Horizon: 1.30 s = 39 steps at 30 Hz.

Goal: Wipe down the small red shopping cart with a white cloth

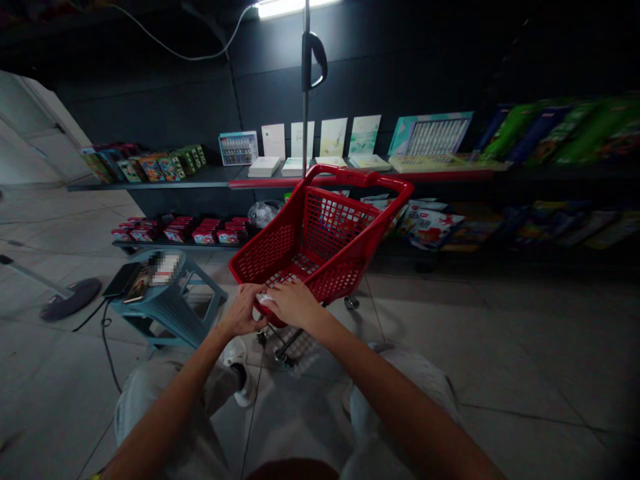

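Note:
A small red plastic shopping cart (350,227) stands on the tiled floor just in front of my knees, its handle turned away toward the shelves. Both hands meet at its near rim. My left hand (243,309) curls its fingers against the rim's lower edge. My right hand (293,301) lies over the rim, pressing a small white thing (265,299) against it. What that white thing is cannot be made out. The basket looks empty apart from its mesh floor.
A grey-blue plastic stool (173,301) with a phone and papers on it stands to the left. A fan base (70,298) and cable lie further left. Dark shelves (210,179) with books, boxes and red tins run along the back wall. A pole (305,87) rises behind the cart.

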Tool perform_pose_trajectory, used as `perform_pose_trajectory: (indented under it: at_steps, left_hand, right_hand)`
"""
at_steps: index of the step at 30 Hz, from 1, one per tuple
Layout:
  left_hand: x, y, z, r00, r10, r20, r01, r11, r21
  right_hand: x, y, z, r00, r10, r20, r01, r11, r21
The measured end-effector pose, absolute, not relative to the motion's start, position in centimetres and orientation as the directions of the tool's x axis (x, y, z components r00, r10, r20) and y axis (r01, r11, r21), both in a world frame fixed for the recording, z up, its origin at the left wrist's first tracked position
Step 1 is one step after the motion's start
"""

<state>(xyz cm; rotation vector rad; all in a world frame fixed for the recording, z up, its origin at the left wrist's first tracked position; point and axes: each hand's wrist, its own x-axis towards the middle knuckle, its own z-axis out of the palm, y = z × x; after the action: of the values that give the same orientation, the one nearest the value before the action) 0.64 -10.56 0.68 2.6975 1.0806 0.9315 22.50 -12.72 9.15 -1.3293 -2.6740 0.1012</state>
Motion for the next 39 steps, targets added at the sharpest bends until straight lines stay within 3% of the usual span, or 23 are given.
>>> perform_pose_trajectory:
  at_steps: [9, 16, 23, 26, 30, 33, 39]
  left_hand:
    - [-1.8, -8.3, 3.0, 0.674, 0.634, 0.379, 0.606, -0.768, 0.206]
    - [-4.1, -6.1, 4.4, 0.711, 0.648, 0.273, 0.626, -0.760, 0.174]
    - [-2.3, -7.1, 6.4, 0.723, 0.669, 0.171, 0.635, -0.741, 0.219]
    - [0.6, -8.7, 7.1, 0.699, 0.708, 0.103, 0.674, -0.700, 0.237]
    - [3.7, -9.7, 7.1, 0.526, 0.841, 0.131, 0.814, -0.542, 0.209]
    - [4.5, -9.7, 6.7, 0.412, 0.900, 0.141, 0.883, -0.432, 0.182]
    - [4.8, -9.7, 6.3, 0.365, 0.924, 0.118, 0.906, -0.381, 0.184]
  right_hand:
    - [27.4, -9.2, 10.5, -0.495, 0.865, 0.084, 0.859, 0.502, -0.098]
    - [35.9, -6.2, 12.1, -0.315, 0.918, 0.240, 0.947, 0.322, 0.010]
    - [37.7, -6.4, 12.0, -0.195, 0.904, 0.381, 0.979, 0.201, 0.027]
    - [36.1, -6.9, 11.4, -0.181, 0.915, 0.362, 0.983, 0.181, 0.035]
    - [32.7, -7.7, 11.3, -0.151, 0.939, 0.308, 0.988, 0.152, 0.021]
    - [29.4, -8.1, 11.2, -0.218, 0.947, 0.237, 0.974, 0.227, -0.010]
    - [22.4, -8.0, 10.5, -0.360, 0.929, 0.089, 0.925, 0.368, -0.094]
